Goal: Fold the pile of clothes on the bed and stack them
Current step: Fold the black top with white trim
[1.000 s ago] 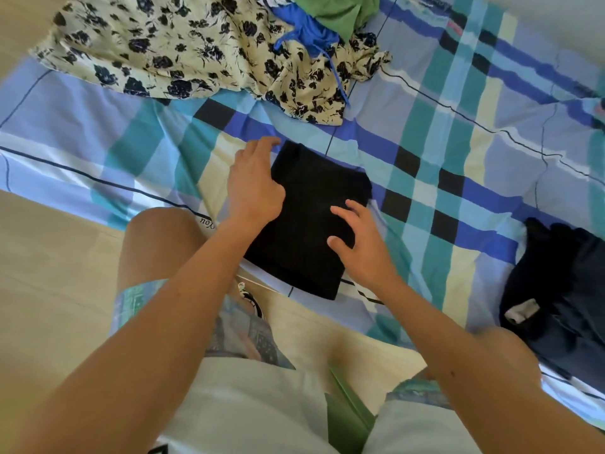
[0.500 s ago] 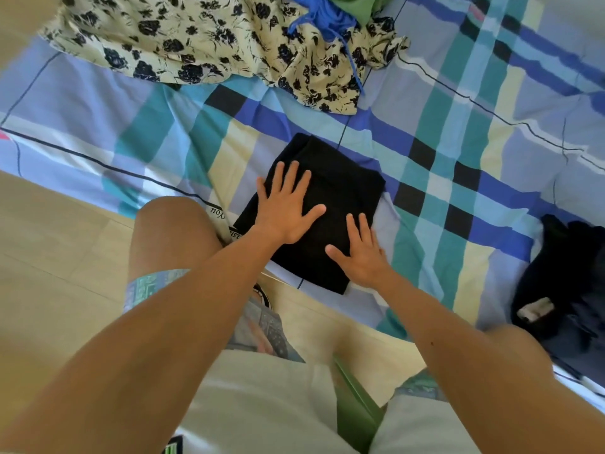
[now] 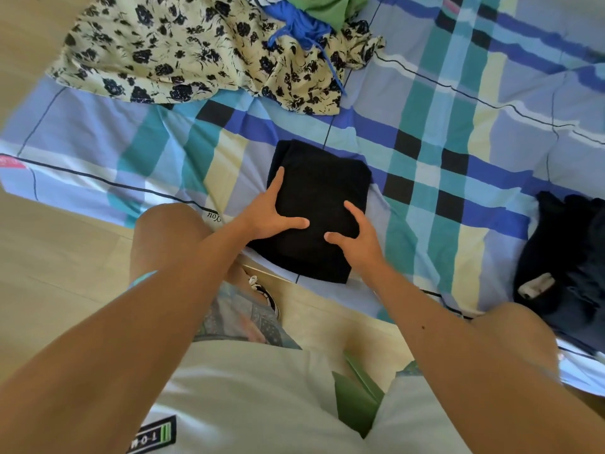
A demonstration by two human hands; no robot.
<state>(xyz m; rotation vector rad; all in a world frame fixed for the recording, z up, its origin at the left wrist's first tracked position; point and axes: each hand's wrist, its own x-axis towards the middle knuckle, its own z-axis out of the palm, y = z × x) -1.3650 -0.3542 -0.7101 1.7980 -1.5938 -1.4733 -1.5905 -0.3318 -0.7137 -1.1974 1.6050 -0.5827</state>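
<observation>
Left hand (image 3: 270, 213): open, fingers straight and spread, lying on the left side of the black folded garment (image 3: 322, 185); the thumb reaches across the cloth toward the middle. It holds nothing.
Right hand (image 3: 358, 235): also open, resting on the garment's near right part, thumb pointing in toward the left thumb, fingers running up along the right edge.
Black folded garment: a compact rectangle on the bed (image 3: 458, 178), at the near edge, directly under both hands.
Key relation: its long axis runs away from the person, leaning slightly left; the hands bracket it from either side, neither clearly nearer, so a lift would need both palms sliding under the long edges.
Unfolded pile: farther up the bed, well apart from the hands, lies a floral garment (image 3: 183, 50), with a blue garment (image 3: 296, 22) and a green garment (image 3: 327, 4) on top of it.
Dark heap (image 3: 566, 250): off to the right at the bed's near edge; whether it is folded I cannot tell.
Step, as I judge it: pressing the fold flat before moving it to a stack.
Risk: the layers may slip open if only one side is lifted.
</observation>
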